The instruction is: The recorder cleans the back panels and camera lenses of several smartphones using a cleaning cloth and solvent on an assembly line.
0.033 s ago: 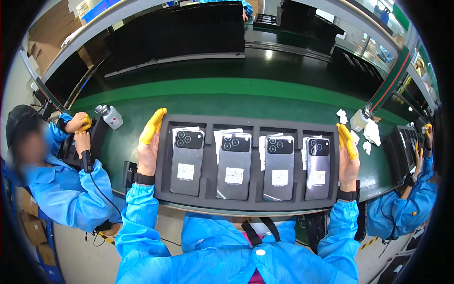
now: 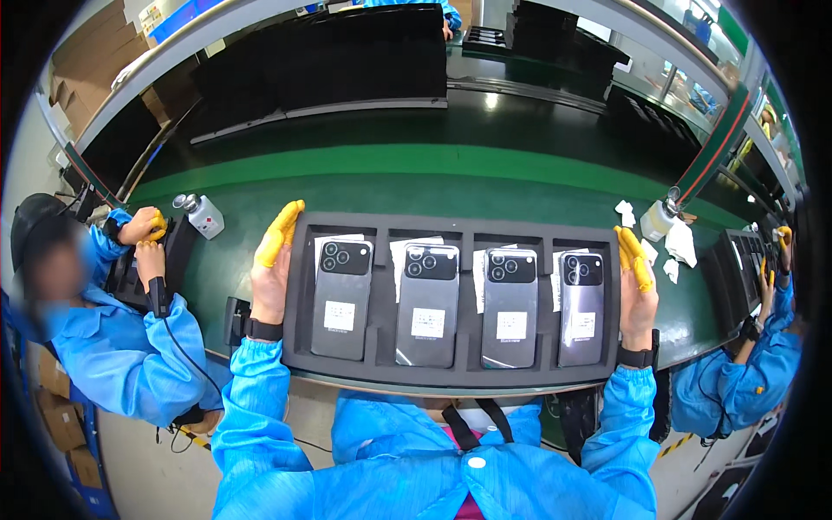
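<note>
Head view: black tray (image 2: 420, 375) is sitting at the near edge of the green bench (image 2: 520, 195), four phones (image 2: 431, 295) lying backs-up in its pockets. Left hand (image 2: 272, 276) and right hand (image 2: 638, 290) are flanking it, fingers straight, palms along opposite short ends; thumbs hidden. Tray's looking like light, stiffish foam; phones are probably adding weight, glossy, slippery, fragile. Best hold: both ends, level. White bottle (image 2: 206, 217) is standing off left; second bottle (image 2: 656, 225), crumpled wipes (image 2: 682, 246) are crowding right. Co-workers (image 2: 130, 347) are flanking.
</note>
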`<state>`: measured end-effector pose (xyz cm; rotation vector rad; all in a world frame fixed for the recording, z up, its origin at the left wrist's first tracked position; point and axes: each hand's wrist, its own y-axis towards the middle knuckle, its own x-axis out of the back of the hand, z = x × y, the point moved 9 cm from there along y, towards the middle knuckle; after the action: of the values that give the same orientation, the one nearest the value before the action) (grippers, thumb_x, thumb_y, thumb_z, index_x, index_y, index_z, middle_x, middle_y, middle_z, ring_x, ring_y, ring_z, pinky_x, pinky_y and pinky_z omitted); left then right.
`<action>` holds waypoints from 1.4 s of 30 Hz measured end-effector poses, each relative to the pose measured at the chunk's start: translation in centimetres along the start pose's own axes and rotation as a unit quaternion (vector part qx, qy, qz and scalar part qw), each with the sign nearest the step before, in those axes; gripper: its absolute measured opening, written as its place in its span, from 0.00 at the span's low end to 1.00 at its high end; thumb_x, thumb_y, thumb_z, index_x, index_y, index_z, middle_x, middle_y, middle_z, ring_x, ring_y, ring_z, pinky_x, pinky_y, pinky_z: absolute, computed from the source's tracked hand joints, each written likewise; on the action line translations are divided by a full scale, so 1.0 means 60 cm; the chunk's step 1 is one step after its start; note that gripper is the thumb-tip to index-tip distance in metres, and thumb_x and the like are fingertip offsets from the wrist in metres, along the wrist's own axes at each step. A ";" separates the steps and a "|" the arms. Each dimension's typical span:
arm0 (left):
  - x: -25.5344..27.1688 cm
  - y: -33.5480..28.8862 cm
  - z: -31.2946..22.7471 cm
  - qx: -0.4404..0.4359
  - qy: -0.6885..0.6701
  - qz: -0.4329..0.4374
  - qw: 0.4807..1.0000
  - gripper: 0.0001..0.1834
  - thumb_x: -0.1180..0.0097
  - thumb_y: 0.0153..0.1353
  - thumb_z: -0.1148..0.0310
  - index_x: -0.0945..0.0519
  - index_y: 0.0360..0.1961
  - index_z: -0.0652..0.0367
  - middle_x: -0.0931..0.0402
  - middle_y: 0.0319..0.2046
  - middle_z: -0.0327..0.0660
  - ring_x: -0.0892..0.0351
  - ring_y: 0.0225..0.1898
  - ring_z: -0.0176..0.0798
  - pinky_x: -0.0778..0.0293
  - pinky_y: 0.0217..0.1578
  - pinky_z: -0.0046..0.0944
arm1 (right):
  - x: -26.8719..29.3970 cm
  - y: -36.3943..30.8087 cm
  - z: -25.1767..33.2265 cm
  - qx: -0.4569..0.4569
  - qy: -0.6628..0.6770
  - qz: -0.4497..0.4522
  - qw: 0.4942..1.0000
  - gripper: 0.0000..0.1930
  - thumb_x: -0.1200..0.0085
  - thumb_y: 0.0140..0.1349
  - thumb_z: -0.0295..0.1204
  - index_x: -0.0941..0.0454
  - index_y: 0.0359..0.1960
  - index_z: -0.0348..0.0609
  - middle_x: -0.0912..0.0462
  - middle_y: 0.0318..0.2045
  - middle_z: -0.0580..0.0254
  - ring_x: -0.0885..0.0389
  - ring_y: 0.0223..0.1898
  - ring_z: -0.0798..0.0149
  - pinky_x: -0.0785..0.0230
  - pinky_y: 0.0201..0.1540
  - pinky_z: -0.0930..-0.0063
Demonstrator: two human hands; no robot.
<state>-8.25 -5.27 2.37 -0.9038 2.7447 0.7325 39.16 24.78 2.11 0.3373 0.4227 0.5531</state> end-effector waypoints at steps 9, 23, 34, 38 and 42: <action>-0.001 -0.009 -0.013 -0.020 -0.013 -0.005 1.000 0.29 0.57 0.72 0.60 0.33 0.67 0.69 0.33 0.67 0.50 0.38 0.71 0.45 0.48 0.73 0.42 | -0.014 -0.001 0.022 0.020 -0.014 0.007 1.000 0.27 0.58 0.74 0.37 0.37 0.68 0.29 0.34 0.69 0.45 0.39 0.72 0.53 0.55 0.76 0.62; -0.073 0.032 0.005 -0.008 0.511 0.077 0.856 0.28 0.37 0.59 0.74 0.26 0.63 0.64 0.25 0.60 0.49 0.30 0.64 0.49 0.36 0.65 0.42 | -0.013 0.028 -0.015 -0.177 -0.351 -0.066 0.917 0.20 0.47 0.68 0.23 0.28 0.61 0.33 0.22 0.56 0.51 0.23 0.59 0.59 0.32 0.63 0.70; -0.195 -0.018 0.040 -0.144 0.670 0.137 0.715 0.12 0.37 0.60 0.66 0.17 0.35 0.67 0.21 0.38 0.51 0.24 0.41 0.56 0.29 0.44 0.51 | -0.189 0.006 -0.040 0.087 -0.758 0.123 0.635 0.10 0.41 0.60 0.32 0.17 0.32 0.34 0.17 0.34 0.47 0.20 0.41 0.43 0.29 0.48 0.53; -0.195 -0.007 0.027 -0.137 0.672 0.153 0.712 0.13 0.38 0.62 0.64 0.17 0.37 0.66 0.22 0.37 0.51 0.24 0.39 0.57 0.32 0.47 0.51 | -0.204 0.003 -0.021 0.126 -0.758 0.119 0.629 0.11 0.43 0.62 0.33 0.17 0.32 0.37 0.17 0.34 0.50 0.21 0.44 0.47 0.33 0.53 0.54; -0.191 0.005 -0.008 -0.165 0.663 0.085 0.726 0.14 0.34 0.58 0.59 0.17 0.31 0.62 0.27 0.37 0.50 0.28 0.43 0.54 0.36 0.46 0.51 | -0.214 0.011 0.018 0.122 -0.716 0.094 0.681 0.17 0.37 0.58 0.39 0.19 0.36 0.34 0.21 0.42 0.43 0.26 0.49 0.42 0.35 0.55 0.51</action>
<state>0.81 0.60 6.31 -1.8099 4.0247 0.7779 29.50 17.80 7.07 0.9628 -1.1107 0.2811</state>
